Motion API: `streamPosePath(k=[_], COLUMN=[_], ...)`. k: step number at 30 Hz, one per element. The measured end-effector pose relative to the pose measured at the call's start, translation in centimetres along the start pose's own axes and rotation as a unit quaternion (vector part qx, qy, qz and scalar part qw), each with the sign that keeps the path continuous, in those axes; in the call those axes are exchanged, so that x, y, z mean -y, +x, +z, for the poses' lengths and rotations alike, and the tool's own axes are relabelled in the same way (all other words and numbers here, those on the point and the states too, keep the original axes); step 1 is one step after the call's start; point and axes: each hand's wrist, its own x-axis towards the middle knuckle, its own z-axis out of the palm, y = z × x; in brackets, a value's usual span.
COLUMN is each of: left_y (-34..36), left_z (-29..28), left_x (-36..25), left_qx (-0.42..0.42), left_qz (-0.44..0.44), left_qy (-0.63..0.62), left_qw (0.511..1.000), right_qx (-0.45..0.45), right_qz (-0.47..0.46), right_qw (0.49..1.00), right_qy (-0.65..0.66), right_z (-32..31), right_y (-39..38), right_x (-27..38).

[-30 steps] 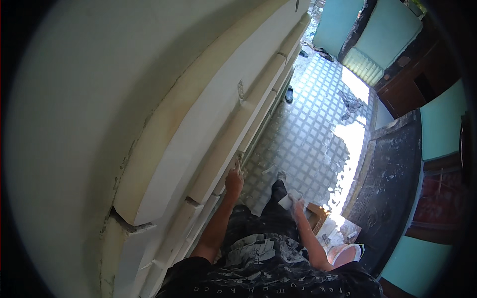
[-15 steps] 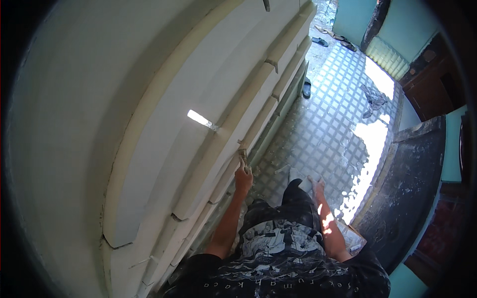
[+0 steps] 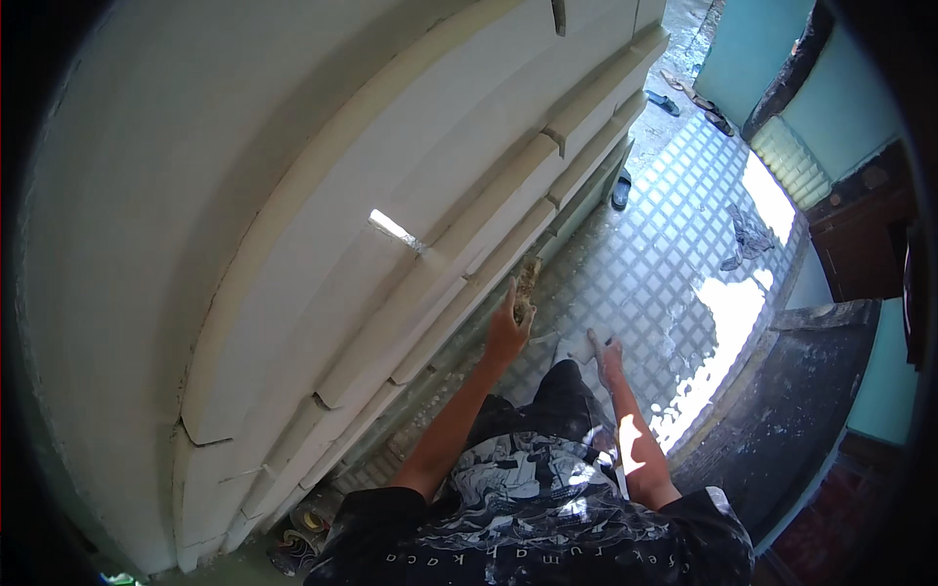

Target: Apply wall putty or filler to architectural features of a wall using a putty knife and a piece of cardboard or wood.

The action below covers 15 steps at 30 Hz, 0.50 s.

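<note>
left hand (image 3: 510,327), centre frame: fingers curled around crusted tan strip (image 3: 529,281), near stepped cream moulding (image 3: 435,264) | right hand (image 3: 610,357), right of centre: fingers partly bent, hold cannot be told | risk: loosened grip could drop strip or scuff moulding

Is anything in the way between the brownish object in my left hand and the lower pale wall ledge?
Only part of your left hand, on the object's wall side; nothing else visible stands between the brownish object and the pale ledge.
</note>
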Motion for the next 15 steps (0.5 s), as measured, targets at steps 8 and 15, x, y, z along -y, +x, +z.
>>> streamPosePath(k=[8,15], left_y=[-5.1,-2.0], left_z=[-16.9,-25.6], left_x=[-3.9,-4.7], left_qx=[-0.216,0.072], left_qz=[0.186,-0.058], left_qy=[0.186,0.128], left_qw=[0.940,0.987], right_qx=[0.169,-0.050], right_qz=[-0.226,-0.258], right_qw=[0.913,0.948], right_qy=[-0.294,-0.181], right_z=[12.2,20.2], right_y=[-2.1,-2.4], right_x=[11.1,20.5])
